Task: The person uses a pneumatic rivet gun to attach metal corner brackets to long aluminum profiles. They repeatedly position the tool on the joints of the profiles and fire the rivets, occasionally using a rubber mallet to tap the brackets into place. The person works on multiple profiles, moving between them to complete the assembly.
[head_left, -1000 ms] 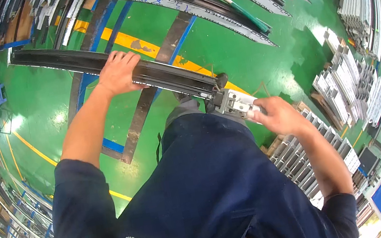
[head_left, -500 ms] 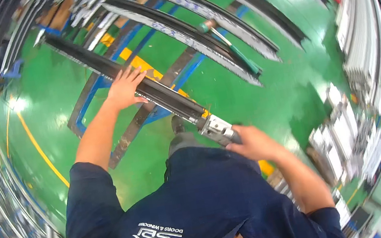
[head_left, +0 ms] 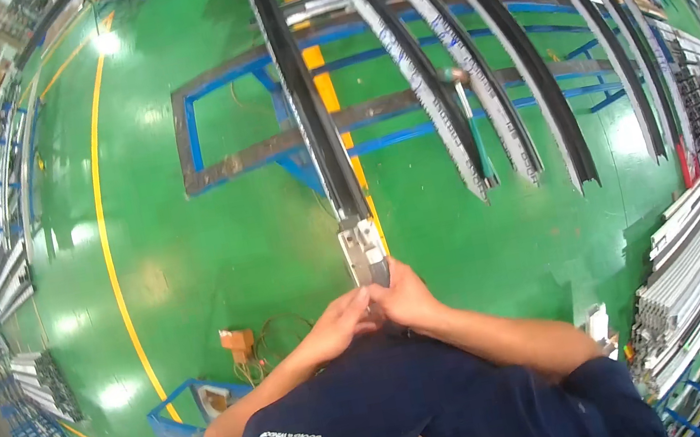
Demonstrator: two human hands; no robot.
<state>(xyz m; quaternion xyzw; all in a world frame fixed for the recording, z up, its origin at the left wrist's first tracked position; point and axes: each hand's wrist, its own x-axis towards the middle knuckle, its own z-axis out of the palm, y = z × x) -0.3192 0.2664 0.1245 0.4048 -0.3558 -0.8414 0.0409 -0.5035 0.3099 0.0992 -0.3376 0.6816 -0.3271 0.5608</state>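
A long black profile (head_left: pixel 305 105) runs away from me across a blue-edged rack, its near end close to my waist. At that end sits a silvery metal fitting (head_left: pixel 362 249) with a dark grey tail. My right hand (head_left: pixel 405 297) is closed round the tail from the right. Against it from the left, my left hand (head_left: pixel 344 323) is closed too, its fingers meeting the right hand at the tail. The hands partly hide the tail's end.
Several more black profiles (head_left: pixel 545 84) lie on the rack (head_left: pixel 243 158) to the right. A mallet (head_left: pixel 468 106) with a green handle rests by one of them. White profiles (head_left: pixel 698 253) are stacked at the far right. An orange-brown box (head_left: pixel 239 339) and cables are on the floor at left.
My left hand has left the profile's middle and come back to the fitting beside my right hand. My view has turned, so the profile now points nearly straight ahead.
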